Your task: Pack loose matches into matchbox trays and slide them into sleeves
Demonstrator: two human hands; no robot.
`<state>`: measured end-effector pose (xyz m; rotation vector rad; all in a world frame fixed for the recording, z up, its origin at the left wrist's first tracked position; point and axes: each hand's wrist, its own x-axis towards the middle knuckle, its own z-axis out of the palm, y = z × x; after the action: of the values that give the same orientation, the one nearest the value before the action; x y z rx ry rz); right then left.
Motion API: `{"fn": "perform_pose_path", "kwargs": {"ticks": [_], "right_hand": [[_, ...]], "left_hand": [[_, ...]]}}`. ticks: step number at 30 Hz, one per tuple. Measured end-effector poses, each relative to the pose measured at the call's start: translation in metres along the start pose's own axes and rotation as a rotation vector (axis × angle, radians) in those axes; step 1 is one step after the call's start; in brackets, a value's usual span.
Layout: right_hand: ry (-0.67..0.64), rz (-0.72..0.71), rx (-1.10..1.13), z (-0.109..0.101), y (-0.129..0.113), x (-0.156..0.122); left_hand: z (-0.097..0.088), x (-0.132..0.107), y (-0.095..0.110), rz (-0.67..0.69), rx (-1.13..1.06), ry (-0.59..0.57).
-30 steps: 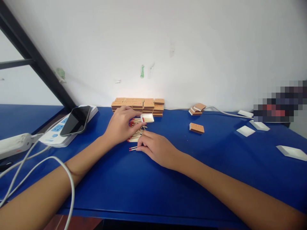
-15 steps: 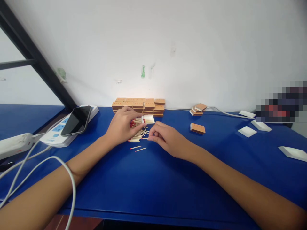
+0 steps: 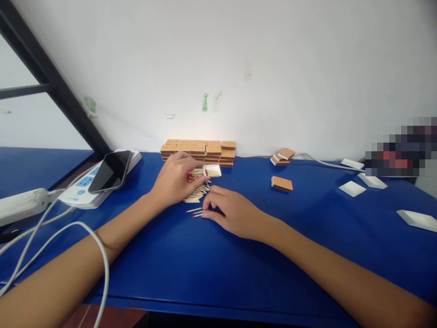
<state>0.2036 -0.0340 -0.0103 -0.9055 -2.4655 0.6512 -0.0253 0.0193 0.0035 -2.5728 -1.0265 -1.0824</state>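
Observation:
My left hand rests on a heap of red-tipped matches on the blue table, its fingers curled over the matches next to a small white box tray. My right hand lies just in front of the heap, fingertips pinched down on loose matches lying on the table. A stack of brown matchboxes stands behind the heap against the wall.
A phone lies on a white power strip at the left, with white cables trailing to the front edge. Single matchbox, a few more boxes, and white trays lie to the right.
My right hand has come back from the heap toward me and down onto the loose matches on the table. My left hand has stayed on the heap.

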Motion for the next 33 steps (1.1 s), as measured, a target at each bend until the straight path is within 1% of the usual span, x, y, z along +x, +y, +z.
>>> {"fn": "perform_pose_path", "kwargs": {"ticks": [5, 8, 10, 14, 16, 18, 20, 24, 26, 28, 33], "right_hand": [[-0.026, 0.036, -0.040, 0.002, -0.002, 0.002], [-0.007, 0.013, -0.061, -0.004, 0.003, 0.002], [0.066, -0.009, -0.063, -0.012, 0.010, 0.002], [0.353, -0.001, -0.080, -0.029, 0.029, 0.003], [0.461, 0.015, -0.101, -0.033, 0.038, 0.004], [0.504, 0.023, -0.123, -0.034, 0.043, 0.005], [0.511, 0.025, -0.140, -0.033, 0.045, 0.006], [0.542, 0.007, -0.154, -0.033, 0.039, 0.004], [0.540, -0.010, -0.136, -0.032, 0.033, 0.003], [0.478, -0.030, -0.109, -0.026, 0.026, 0.003], [0.178, -0.059, -0.065, 0.002, 0.007, 0.003]], "left_hand": [[0.000, 0.000, -0.001, -0.008, -0.004, -0.007], [0.000, 0.000, -0.002, -0.016, -0.003, -0.019], [0.000, 0.000, -0.002, -0.007, -0.007, -0.016], [0.001, 0.001, 0.002, 0.025, -0.057, -0.005], [0.002, 0.001, 0.006, 0.029, -0.095, 0.004], [0.002, 0.001, 0.010, 0.036, -0.135, 0.010], [0.002, 0.002, 0.013, 0.052, -0.162, 0.006], [0.000, 0.003, 0.014, 0.045, -0.153, 0.006], [-0.001, 0.003, 0.010, 0.009, -0.121, -0.001], [-0.002, 0.003, 0.006, -0.028, -0.086, 0.000], [-0.002, 0.002, 0.000, -0.082, -0.048, 0.014]]}}
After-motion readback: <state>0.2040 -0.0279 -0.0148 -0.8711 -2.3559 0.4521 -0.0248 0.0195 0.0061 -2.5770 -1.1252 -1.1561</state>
